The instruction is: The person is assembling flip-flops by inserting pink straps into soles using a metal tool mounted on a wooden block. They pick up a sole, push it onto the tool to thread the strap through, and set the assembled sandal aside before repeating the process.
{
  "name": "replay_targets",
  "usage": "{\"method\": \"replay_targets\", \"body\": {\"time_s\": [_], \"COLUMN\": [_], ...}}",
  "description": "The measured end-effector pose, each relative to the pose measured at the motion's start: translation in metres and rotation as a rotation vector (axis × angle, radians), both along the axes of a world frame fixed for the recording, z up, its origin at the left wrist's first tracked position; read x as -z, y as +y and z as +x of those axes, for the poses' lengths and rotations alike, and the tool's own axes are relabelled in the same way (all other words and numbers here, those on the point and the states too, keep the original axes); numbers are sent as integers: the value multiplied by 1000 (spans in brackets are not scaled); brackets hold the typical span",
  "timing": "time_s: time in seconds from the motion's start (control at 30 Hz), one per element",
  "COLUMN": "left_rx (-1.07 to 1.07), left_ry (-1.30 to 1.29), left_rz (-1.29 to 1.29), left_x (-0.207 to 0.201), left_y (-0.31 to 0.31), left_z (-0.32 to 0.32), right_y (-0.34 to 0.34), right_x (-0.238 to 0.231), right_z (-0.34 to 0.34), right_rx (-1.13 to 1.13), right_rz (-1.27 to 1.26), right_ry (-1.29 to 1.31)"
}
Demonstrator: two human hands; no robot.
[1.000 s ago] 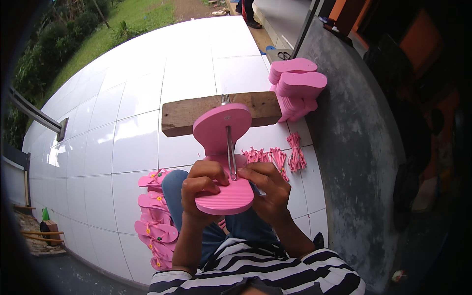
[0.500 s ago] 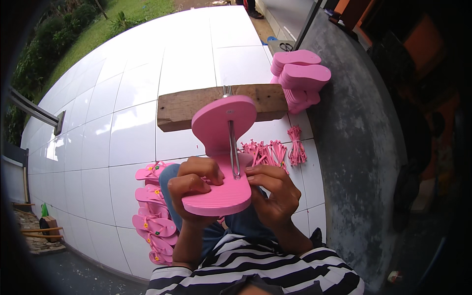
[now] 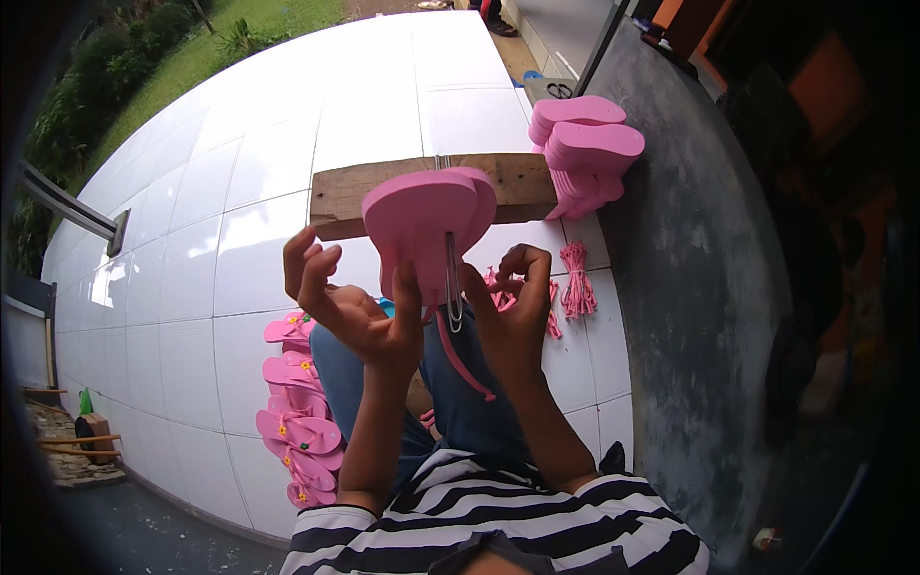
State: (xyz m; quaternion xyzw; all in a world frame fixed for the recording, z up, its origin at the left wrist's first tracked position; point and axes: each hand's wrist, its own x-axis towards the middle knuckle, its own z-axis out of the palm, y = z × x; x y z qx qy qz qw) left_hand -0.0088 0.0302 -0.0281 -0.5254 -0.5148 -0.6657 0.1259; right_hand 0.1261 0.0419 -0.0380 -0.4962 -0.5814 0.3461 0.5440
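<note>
A pink flip-flop sole (image 3: 412, 216) stands bent upright in front of a wooden beam, its underside toward me. A looped metal rod (image 3: 452, 316) comes down along its right side. Below it a pink strap (image 3: 465, 362) dangles over my knees, with a small knob at its free end. My left hand (image 3: 355, 321) is palm up at the sole's left, fingers curved and apart, thumb against the sole's lower part. My right hand (image 3: 513, 321) is beside the rod, thumb raised near the sole's edge and fingers bent away from it. Neither hand visibly wraps around anything.
The wooden beam (image 3: 335, 196) lies crosswise ahead. Stacked pink soles (image 3: 594, 144) stand at the far right. Bundled pink straps (image 3: 576, 283) lie on the white tiles. Finished pink flip-flops (image 3: 292, 369) with flower trims are piled left of my knees. A grey wall (image 3: 700, 316) borders the right.
The sole has swung up from its flat, ridged side to show its underside. Both hands have loosened from its near end, and a strap now hangs beneath.
</note>
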Motion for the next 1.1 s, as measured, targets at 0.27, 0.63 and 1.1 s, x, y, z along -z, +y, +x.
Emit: {"method": "replay_targets", "body": {"time_s": [0.27,0.63,1.1], "left_rx": [660,285,122], "left_ry": [729,464,58], "left_rz": [-561,-337,-179], "left_x": [50,48,-20], "left_y": [-84,-73,-29], "left_z": [7,41,-14], "right_y": [-104,-69,-19], "right_x": [77,12,-16], "right_z": [63,62,29], "right_rx": [-734,-210,-784], "right_rz": [-351,-407,-171], "right_ry": [-301,644,501]}}
